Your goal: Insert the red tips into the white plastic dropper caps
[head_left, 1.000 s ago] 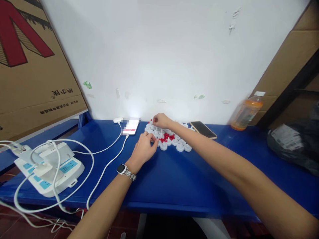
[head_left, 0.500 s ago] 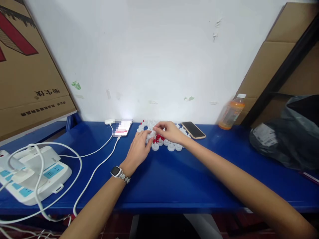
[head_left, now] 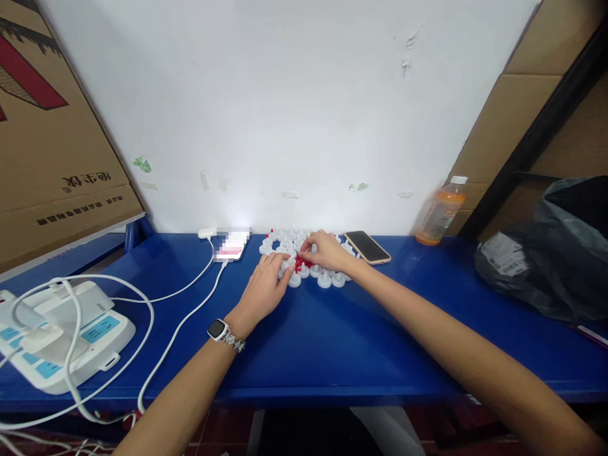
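Translucent white nozzle caps (head_left: 324,280), round at the base with a pointed spout, lie spread near the wall on the blue table (head_left: 332,342). Among them is a small heap of red tips (head_left: 303,261). My left hand (head_left: 268,282), wearing a watch, has thumb and fingers closed around one white nozzle cap (head_left: 287,263) at the left of the heap. Just over the red tips is my right hand (head_left: 324,249), its thumb and forefinger pinched together. Whatever sits in that pinch is too small to make out.
A phone (head_left: 367,246) lies right of the caps, and a charging phone (head_left: 234,246) left of them. White cables loop around a power strip (head_left: 102,335). At the right stand an orange drink bottle (head_left: 441,212) and a dark plastic bag (head_left: 546,259). Cardboard (head_left: 61,139) leans at left.
My right hand has moved slightly away from the left hand's cap, toward the red tips. My left hand stays around the white cap. The whole view has shifted slightly.
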Motion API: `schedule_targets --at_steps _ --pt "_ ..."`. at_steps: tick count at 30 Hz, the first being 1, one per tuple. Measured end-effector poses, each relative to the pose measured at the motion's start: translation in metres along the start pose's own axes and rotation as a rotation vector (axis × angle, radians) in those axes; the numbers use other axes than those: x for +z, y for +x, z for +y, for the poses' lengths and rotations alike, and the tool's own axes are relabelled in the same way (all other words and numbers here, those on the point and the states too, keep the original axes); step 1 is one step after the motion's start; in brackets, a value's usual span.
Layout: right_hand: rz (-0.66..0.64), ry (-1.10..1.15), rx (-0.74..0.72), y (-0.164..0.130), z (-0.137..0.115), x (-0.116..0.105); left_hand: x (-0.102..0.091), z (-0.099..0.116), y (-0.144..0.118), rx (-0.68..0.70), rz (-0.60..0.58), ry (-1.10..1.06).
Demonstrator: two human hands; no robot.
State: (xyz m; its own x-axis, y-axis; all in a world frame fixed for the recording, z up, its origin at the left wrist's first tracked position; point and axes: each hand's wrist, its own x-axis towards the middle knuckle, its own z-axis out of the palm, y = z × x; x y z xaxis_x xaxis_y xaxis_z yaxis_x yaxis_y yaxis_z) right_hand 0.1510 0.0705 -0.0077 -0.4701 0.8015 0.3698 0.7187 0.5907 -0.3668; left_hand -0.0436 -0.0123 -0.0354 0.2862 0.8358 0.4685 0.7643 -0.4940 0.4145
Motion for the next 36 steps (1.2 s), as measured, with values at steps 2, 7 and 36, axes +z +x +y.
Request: schedule_targets --at_steps 2,7,36 --pt "0.101 0.184 0.011 -0.004 -0.005 -0.001 0.0 0.001 0.0 0.008 0.0 -0.008" --pt "0.142 0.913 0.095 -0.016 -0.024 0.004 -0.002 0.004 -0.001 -0.006 0.004 -0.036" --pt "0.419 0.93 0.148 -0.041 -0.066 0.027 0.004 0.011 -0.005 0.051 0.069 -0.192"
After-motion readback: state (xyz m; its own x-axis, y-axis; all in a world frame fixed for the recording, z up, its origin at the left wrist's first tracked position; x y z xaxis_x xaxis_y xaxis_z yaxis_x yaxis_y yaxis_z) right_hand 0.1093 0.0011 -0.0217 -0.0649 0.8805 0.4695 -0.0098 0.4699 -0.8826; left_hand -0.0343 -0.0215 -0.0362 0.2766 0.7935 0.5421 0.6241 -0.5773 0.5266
